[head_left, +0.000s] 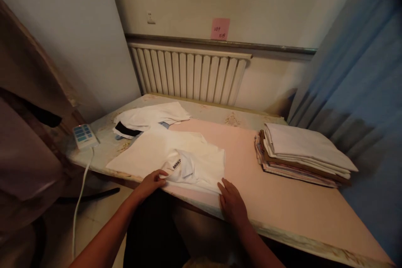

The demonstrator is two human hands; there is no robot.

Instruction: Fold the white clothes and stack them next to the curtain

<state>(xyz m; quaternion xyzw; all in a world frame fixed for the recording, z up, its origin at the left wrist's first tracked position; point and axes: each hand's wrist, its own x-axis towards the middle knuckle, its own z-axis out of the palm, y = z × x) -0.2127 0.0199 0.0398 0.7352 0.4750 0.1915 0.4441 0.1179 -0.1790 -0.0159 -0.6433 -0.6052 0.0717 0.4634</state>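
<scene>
A white shirt (194, 146) lies spread on the pink cloth, its collar toward me and black lettering "MOK…" showing inside the neck. With thumb and fingers closed, my left hand (153, 181) pinches the shirt's near edge just left of the collar. At the near right corner of the same shirt, my right hand (233, 203) has its bent fingers on the fabric edge and appears to grip it. Behind it lies another white garment (153, 115) with a black band, partly overlapped by the shirt.
Folded cloths (307, 148) are stacked on the right of the pink-covered table (282, 205). A white power strip (84, 136) with a cord sits at the left corner. A radiator (188, 73) stands behind, a blue curtain (351, 83) hangs right, and clothes hang left.
</scene>
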